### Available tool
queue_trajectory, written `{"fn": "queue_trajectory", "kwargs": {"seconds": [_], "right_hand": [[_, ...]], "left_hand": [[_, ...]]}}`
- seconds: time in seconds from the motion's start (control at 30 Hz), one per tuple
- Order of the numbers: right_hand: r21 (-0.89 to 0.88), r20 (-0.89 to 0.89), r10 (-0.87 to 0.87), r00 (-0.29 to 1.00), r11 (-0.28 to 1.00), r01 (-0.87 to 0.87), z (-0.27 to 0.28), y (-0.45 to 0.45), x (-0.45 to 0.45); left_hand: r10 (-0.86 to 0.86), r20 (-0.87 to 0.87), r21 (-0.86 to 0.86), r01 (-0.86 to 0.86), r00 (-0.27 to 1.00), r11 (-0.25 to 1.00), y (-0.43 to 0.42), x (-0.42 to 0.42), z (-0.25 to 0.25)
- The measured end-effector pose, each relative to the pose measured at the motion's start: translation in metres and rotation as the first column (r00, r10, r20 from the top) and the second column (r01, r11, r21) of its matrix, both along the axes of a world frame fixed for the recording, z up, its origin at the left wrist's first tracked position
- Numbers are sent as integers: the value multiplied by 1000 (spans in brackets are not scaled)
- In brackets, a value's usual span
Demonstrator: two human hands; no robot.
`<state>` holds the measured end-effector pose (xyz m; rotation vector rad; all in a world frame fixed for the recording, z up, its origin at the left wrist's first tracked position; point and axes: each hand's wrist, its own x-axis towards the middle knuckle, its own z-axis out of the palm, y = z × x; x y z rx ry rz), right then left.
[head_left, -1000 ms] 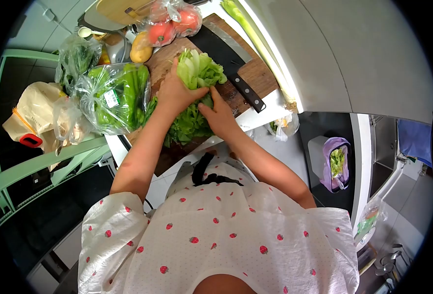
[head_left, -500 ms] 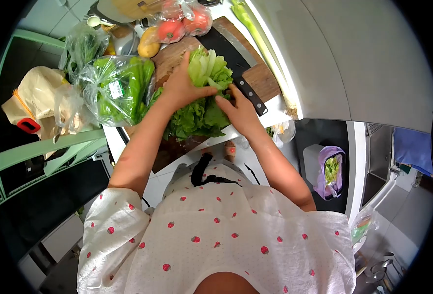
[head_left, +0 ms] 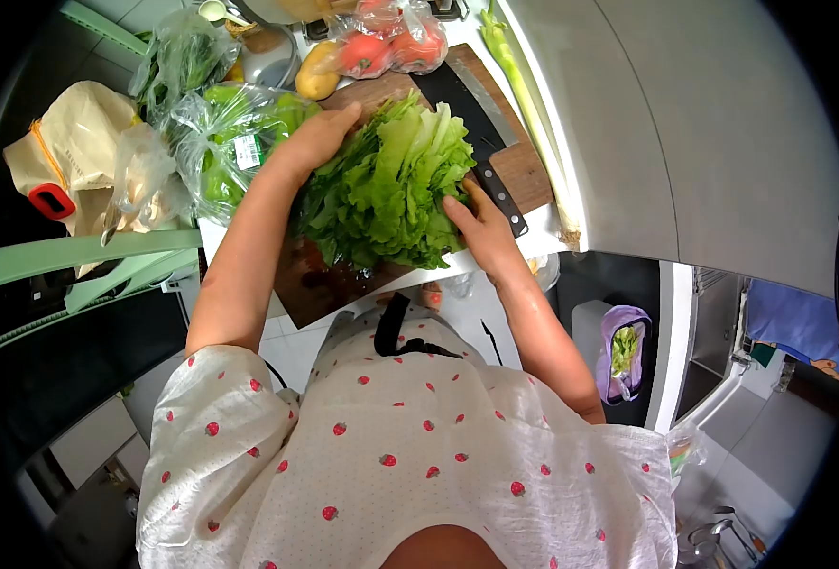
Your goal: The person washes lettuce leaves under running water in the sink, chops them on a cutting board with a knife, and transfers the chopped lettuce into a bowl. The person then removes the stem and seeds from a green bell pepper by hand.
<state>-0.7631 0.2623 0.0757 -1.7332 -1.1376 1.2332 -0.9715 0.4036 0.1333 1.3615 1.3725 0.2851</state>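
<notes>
A big bunch of leafy green lettuce (head_left: pixel 391 194) fills the space between my hands, above a wet wooden cutting board (head_left: pixel 320 289). My left hand (head_left: pixel 322 140) holds its upper left side, with the fingers partly behind the leaves. On the right edge, my right hand (head_left: pixel 479 228) grips the bunch, thumb in front and other fingers partly hidden. A cleaver with a dark blade (head_left: pixel 452 102) and a black riveted handle (head_left: pixel 503 201) lies on the board, just beyond the right hand.
Bagged green peppers (head_left: pixel 215 156) lie left of the board. Behind it are a yellow potato (head_left: pixel 318 74) and bagged tomatoes (head_left: pixel 396 47). A long leek (head_left: pixel 533 119) runs along the right edge. A purple-lined bin (head_left: pixel 625 351) stands lower right.
The lettuce has turned and fanned out, showing more leaf on top. My left hand has moved left, away from my right hand, which stays at the right edge. The view has shifted slightly.
</notes>
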Motion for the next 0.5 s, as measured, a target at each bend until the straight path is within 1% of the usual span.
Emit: {"fn": "queue_trajectory", "kwargs": {"seconds": [0.03, 0.1, 0.13, 0.17, 0.23, 0.27, 0.33, 0.37, 0.47, 0.5], "right_hand": [[0, 14, 5, 1000, 1000, -5, 2, 0, 0], [27, 24, 7, 1000, 1000, -8, 2, 1, 0], [50, 20, 8, 1000, 999, -9, 2, 1, 0], [76, 15, 8, 1000, 997, -9, 1, 2, -1], [119, 162, 61, 985, 990, -81, 1, 4, -6], [136, 235, 84, 968, 984, -119, 0, 5, -7], [109, 398, 139, 907, 974, -198, 7, 8, -3], [89, 475, 168, 864, 967, -238, 12, 10, -2], [156, 495, 97, 863, 968, -198, 24, 4, 3], [212, 515, 20, 857, 966, -151, 24, 1, 6]], "left_hand": [[-14, -38, 23, 15, 999, 1000, -2, 3, 2], [-121, -12, 238, 120, 993, 964, -4, 7, -24], [-177, -8, 339, 169, 984, 925, -7, 11, -27], [-171, -166, 319, 217, 971, 923, -13, 18, -28], [-150, -464, 263, 297, 873, 918, -40, 44, -14], [-115, -514, 309, 309, 850, 899, -49, 50, -15], [-36, -605, 393, 338, 796, 855, -63, 58, -24], [-11, -606, 419, 330, 796, 846, -66, 59, -28], [59, -604, 486, 308, 795, 818, -69, 61, -36], [76, -600, 499, 298, 797, 814, -69, 63, -38]]}}
